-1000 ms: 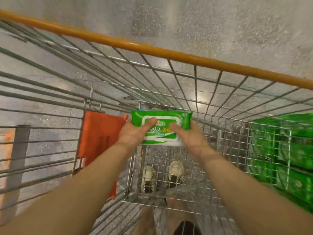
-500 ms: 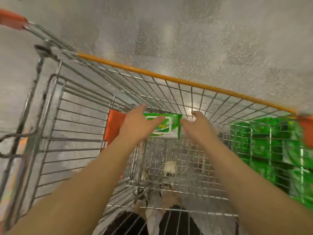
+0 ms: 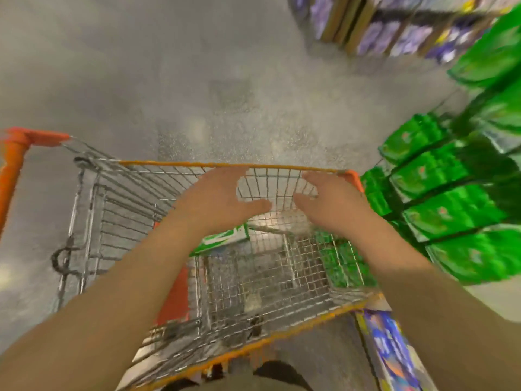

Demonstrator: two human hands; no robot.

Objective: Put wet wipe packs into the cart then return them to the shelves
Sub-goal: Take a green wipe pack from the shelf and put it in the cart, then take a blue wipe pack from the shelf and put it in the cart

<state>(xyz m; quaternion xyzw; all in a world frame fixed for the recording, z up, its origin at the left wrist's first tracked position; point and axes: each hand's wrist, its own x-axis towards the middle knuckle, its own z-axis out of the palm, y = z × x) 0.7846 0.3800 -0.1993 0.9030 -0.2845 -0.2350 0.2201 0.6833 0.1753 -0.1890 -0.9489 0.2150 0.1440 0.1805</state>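
silver wire shopping cart with orange trim (image 3: 135,198) fills the middle, its handle end cut off at left. stacked green wet wipe packs on the shelves (image 3: 451,193) at right – heavily blurred, labels unreadable. left hand (image 3: 217,204) and right hand (image 3: 329,204) hover over the basket, fingers spread, holding nothing. green-and-white wet wipe pack (image 3: 225,238) lies inside the cart – mostly hidden under the left wrist.

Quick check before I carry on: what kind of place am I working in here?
Most likely a supermarket aisle: a wire shopping cart with orange trim, shelves stacked with green wet wipe packs on the right, and more packaged goods on shelving farther down.
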